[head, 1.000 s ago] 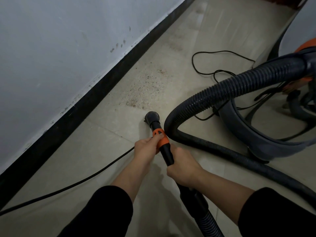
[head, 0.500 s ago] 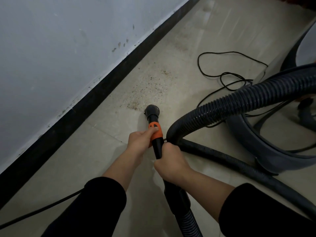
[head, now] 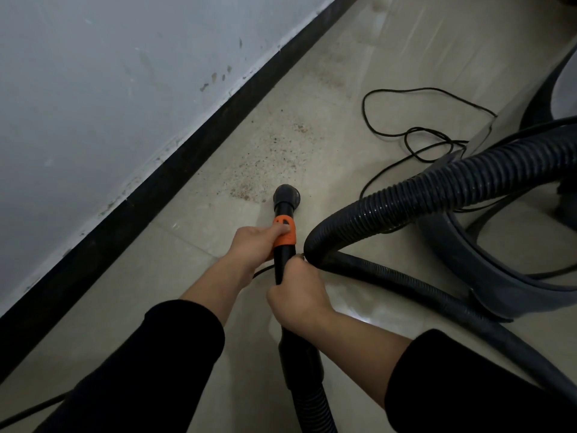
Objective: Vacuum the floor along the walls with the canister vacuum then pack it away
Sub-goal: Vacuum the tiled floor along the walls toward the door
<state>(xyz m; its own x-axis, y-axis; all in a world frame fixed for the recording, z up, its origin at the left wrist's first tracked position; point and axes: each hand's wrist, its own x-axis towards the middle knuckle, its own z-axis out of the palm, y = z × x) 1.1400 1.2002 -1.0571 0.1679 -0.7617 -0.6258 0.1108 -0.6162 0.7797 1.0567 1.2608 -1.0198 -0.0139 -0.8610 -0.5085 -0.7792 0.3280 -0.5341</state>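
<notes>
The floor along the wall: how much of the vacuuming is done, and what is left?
Done: the near floor shows no grit. In hand: left hand and right hand grip the wand, its nozzle at the edge of the brown grit patch. Left: that patch, the floor beyond it, then packing away the hose and the loose cord.

- Pushed the nozzle farther ahead of the grip, up to the near edge of the grit patch.
- Carried the left hand and right hand forward along with it.
- Swung the wand from a leftward slant to almost straight ahead.
- Covered most of the black cord left of the grip with the left forearm.
</notes>
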